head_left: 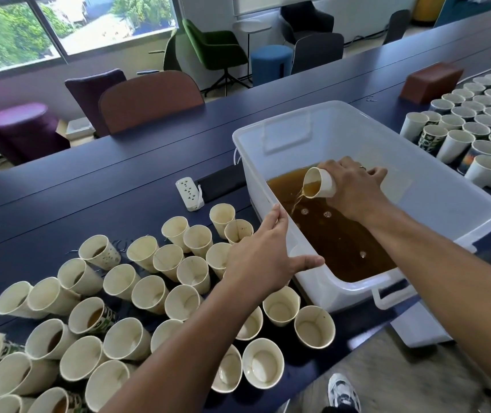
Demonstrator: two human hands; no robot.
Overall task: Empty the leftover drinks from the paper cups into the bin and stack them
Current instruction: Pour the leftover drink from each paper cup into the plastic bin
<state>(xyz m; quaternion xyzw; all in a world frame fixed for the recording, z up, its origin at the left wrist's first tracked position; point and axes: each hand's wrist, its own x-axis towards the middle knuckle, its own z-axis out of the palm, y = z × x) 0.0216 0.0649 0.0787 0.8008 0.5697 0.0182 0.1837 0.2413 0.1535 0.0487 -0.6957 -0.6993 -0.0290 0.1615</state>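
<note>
The paper cup [320, 182] is lying tipped on its side over the bin [434, 186], mouth turned to the left and slightly down, and a thin brown stream is running from its lip into the brown liquid [336, 242] already pooling inside. The right hand [354, 186] is wrapping its grip around the cup's base and side wall, fingers curled over it from above. Judging by its thin walls, the cup is probably weighing very little once drained and is likely crushing easily, so holding it low on the wall near the stiffer base, as here, seems the sound place; a wet rim would likely be going soft and slippery. The left hand [263, 257] is reaching toward the bin's near-left rim with its grip spread, thumb out over the rim and fingers extended beside the wall, pinching nothing that can be made out. The bin is translucent plastic and, holding that much liquid, is probably heavy and liable to slosh. On the dark desk [119, 180] to the left many upright cups [149, 293] are waiting, several with brown leftovers showing; another crowd of cups [476, 120] is standing to the right of the bin. Some cups are bearing green or dark printed patterns, but no brand or writing is readable. A white power strip [189, 193] is lying just left of the bin.
</note>
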